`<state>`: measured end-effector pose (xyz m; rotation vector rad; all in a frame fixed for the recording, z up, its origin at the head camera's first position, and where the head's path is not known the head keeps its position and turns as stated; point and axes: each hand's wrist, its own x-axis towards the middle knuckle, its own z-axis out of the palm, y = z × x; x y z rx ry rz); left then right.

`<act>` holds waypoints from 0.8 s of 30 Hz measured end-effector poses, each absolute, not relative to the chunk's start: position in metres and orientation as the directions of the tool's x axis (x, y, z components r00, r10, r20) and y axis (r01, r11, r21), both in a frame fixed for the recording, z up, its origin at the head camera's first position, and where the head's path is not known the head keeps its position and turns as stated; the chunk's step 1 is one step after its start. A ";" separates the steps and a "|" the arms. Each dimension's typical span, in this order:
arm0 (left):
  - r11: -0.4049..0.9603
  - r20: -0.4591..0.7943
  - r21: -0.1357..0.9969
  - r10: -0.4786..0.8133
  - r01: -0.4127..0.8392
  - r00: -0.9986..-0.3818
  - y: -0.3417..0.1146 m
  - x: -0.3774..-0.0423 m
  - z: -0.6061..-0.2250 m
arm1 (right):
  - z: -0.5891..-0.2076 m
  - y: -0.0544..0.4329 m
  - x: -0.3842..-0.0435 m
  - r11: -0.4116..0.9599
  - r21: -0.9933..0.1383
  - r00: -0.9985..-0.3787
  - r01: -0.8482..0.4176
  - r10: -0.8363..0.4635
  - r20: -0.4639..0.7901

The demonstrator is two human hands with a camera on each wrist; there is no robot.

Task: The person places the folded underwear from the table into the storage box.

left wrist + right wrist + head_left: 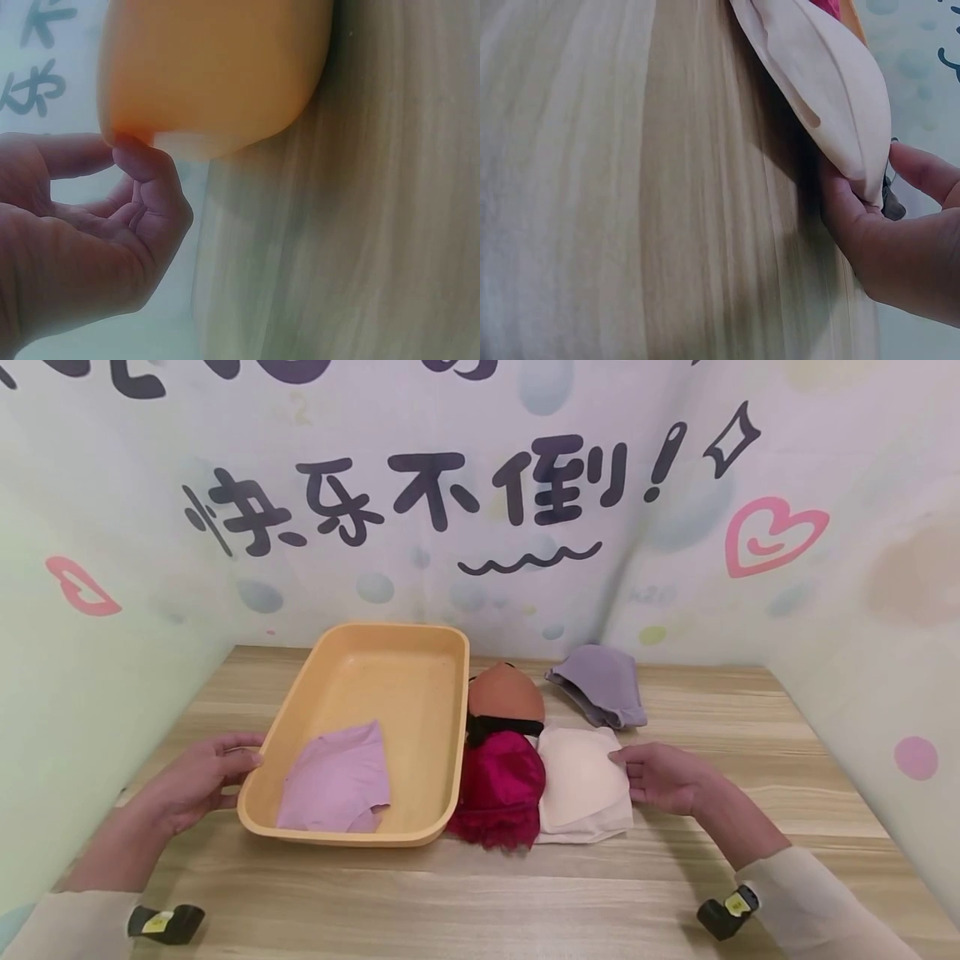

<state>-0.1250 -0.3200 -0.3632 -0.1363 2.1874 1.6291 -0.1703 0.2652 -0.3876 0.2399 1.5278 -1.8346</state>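
Note:
My left hand [204, 779] pinches the left rim of a yellow-orange plastic basin [420, 727] between thumb and fingers; the left wrist view shows the fingertips at the basin's [217, 67] edge. A folded lilac garment [337, 781] lies inside at the near end. On the other side, my right hand [667, 778] holds the edge of a folded cream bra [585, 777]. In the right wrist view, fingers reach under the cream bra [832, 90] with the thumb above.
Against the basin's right side lie a crimson lace-edged bra [502, 785] and, behind it, a brown bra [506, 697] with black trim. Farther back right is a grey-purple folded garment [600, 681]. A printed backdrop [420, 577] borders the wooden table [450, 902].

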 end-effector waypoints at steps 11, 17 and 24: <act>0.309 -0.370 0.899 0.164 -0.309 -0.914 -0.320 -0.126 -0.363 | -0.382 0.270 -0.170 -0.036 -0.795 -0.741 0.605 -0.390 -0.546; 0.310 -0.374 0.898 0.165 -0.312 -0.913 -0.320 -0.126 -0.363 | -0.370 0.275 -0.171 -0.049 -0.804 -0.748 0.592 -0.403 -0.527; 0.309 -0.377 0.897 0.162 -0.316 -0.912 -0.320 -0.125 -0.363 | -0.351 0.280 -0.174 -0.064 -0.826 -0.762 0.560 -0.432 -0.483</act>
